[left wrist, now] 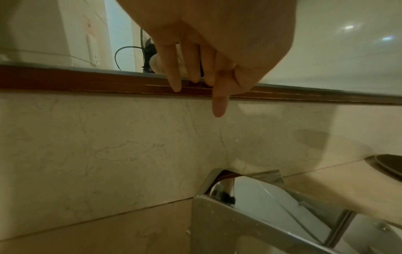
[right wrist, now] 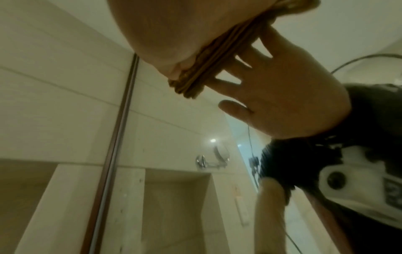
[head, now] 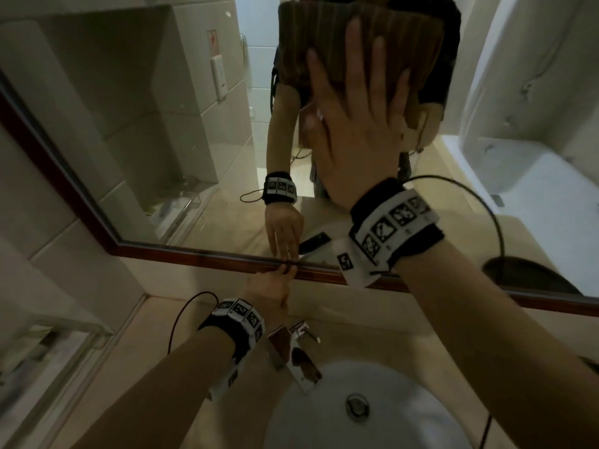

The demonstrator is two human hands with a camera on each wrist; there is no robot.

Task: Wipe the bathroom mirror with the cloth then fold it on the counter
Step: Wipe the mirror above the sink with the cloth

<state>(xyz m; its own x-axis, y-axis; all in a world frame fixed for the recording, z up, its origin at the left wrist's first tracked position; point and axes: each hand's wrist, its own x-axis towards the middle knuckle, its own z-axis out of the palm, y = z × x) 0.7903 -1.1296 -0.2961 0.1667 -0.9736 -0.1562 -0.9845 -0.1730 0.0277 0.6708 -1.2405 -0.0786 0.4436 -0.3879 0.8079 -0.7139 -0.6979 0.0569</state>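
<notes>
Mirror [head: 136, 131] above the counter [head: 155, 319], wooden frame along its lower edge. Brown ribbed cloth [head: 327, 43] flat against the glass near the top edge, pressed by right hand [head: 356, 124], fingers straight and spread; top of cloth cut off. Left hand [head: 270, 286] relaxed, fingertips [left wrist: 175, 86] touching the lower frame, holding nothing.

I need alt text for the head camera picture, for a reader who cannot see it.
A person's right hand presses a brown cloth flat against a bathroom mirror, fingers spread. The left hand touches the mirror's wooden frame above a faucet and white sink.
</notes>
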